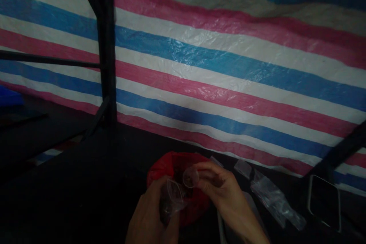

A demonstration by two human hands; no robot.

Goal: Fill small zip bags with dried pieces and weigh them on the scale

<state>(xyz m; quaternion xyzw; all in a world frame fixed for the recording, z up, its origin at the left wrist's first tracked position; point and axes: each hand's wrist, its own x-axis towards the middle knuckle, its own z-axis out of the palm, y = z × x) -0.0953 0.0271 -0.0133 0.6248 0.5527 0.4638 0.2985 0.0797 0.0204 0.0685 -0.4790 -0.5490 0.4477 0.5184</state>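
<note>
My right hand [220, 185] pinches a small clear plastic cup [190, 177] by its rim, with some dark bits visible inside it. Close by on the left, my left hand [153, 209] is wrapped around a clear plastic bag [175, 194] whose mouth stands open towards the cup. Something small and shiny shows low in that bag, too dim to name. Both hands are over a red bag [162, 166], opened wide on the dark surface, with dark contents that I cannot make out.
Several clear plastic bags [271, 194] lie to the right of my right hand. A phone-like flat object with a pale frame [324, 203] rests at the far right. Behind stands a striped plastic sheet [217, 95] and a dark metal post [106, 53]. A blue item [10, 96] is at far left.
</note>
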